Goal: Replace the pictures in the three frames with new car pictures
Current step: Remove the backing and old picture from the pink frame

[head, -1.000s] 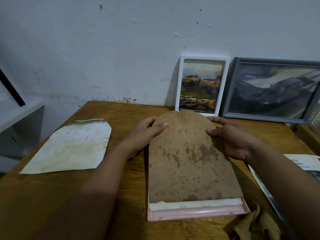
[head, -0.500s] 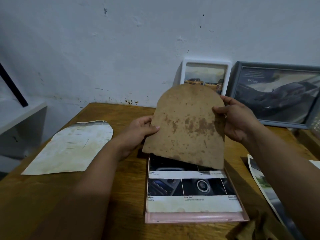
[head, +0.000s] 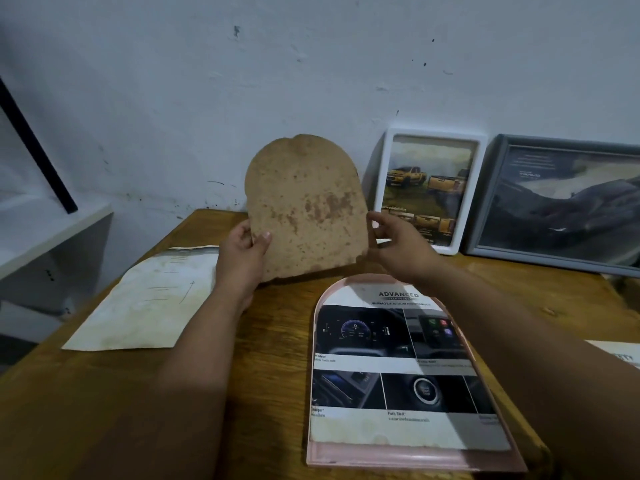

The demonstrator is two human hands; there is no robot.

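Observation:
My left hand (head: pixel 242 254) grips the lower left edge of a stained brown arched backing board (head: pixel 311 202) and holds it upright above the table's far side. My right hand (head: pixel 398 244) is at the board's right edge, its fingertips beside the edge with fingers apart. A pink arched frame (head: pixel 415 457) lies flat in front of me, and a car-interior picture (head: pixel 391 341) lies uncovered in it. A white frame (head: pixel 433 131) with yellow pickup trucks and a grey frame (head: pixel 554 261) with a dark car picture lean on the wall.
A stained old paper sheet (head: pixel 145 306) lies on the wooden table (head: pixel 270 375) at the left. Another printed sheet (head: pixel 616 355) shows at the right edge. A white shelf (head: pixel 41 230) with a black bar (head: pixel 34 147) stands left of the table.
The backing board was lifted off the pink frame and carried up and to the left, uncovering the car picture. My right hand's hold on the board loosened.

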